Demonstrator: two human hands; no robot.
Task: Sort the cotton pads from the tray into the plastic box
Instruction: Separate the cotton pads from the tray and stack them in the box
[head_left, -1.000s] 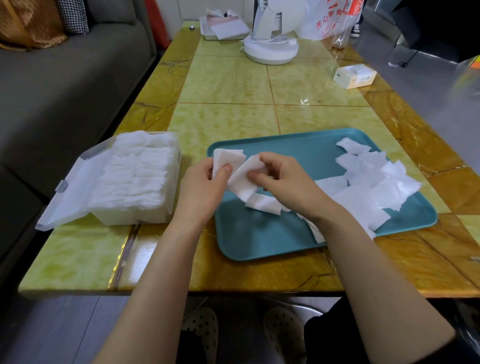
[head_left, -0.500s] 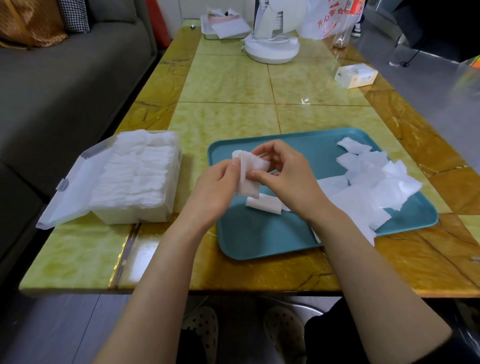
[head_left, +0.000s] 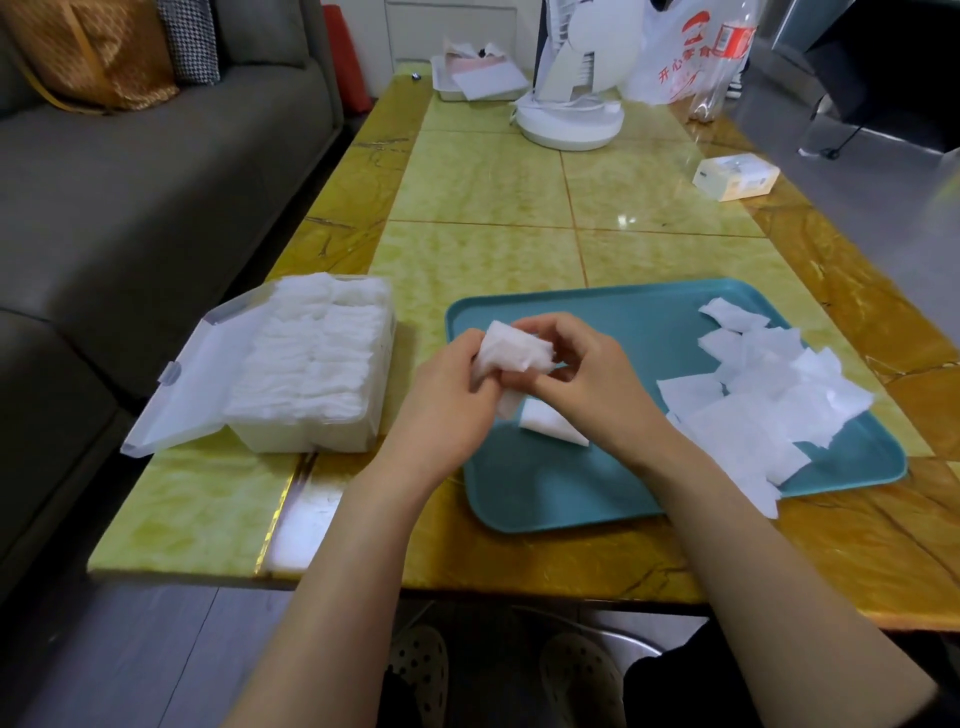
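Two hands: left hand (head_left: 447, 410) and right hand (head_left: 592, 384), fingers gripping bunched cotton pads (head_left: 511, 353), frame centre, over tray (head_left: 545, 491).
Loose pads (head_left: 769, 400): right part of tray.
Plastic box (head_left: 311, 434): left of centre, lid (head_left: 182, 387) open, filled.

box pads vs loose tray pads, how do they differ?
The box pads stand packed in tidy rows; the tray pads lie flat, scattered and overlapping. The box pads fill the open plastic box to its rim; the tray pads cover mostly the right part of the tray. Shared: both white and soft-looking. The left hand and right hand grip a small stack.
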